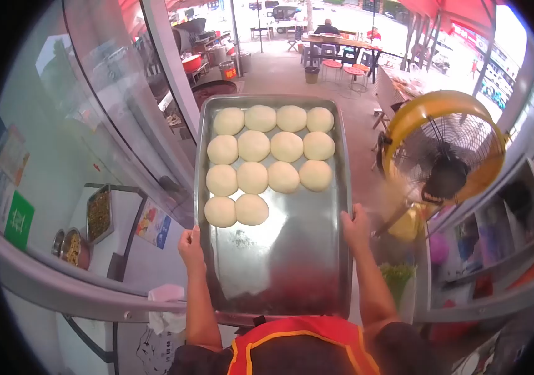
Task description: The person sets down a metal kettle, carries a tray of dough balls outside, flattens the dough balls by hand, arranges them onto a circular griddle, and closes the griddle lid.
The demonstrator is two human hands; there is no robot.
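Observation:
A large metal baking tray (279, 262) is held out in front of my body. Round pale dough balls (253, 146) sit in rows over its far part, with a shorter row of two at the left. The near part of the tray is bare, shiny metal. My left hand (192, 245) is closed on the tray's left rim. On the opposite rim, my right hand (356, 228) grips with the thumb upward and the other fingers mostly hidden.
To the right stands a yellow fan (445, 150). A glass door frame (161, 62) runs along the left, beside a counter with a tray of chopped food (99, 214) and a metal bowl (74, 250). Farther off are a table (348, 42), stools and a seated person (327, 27).

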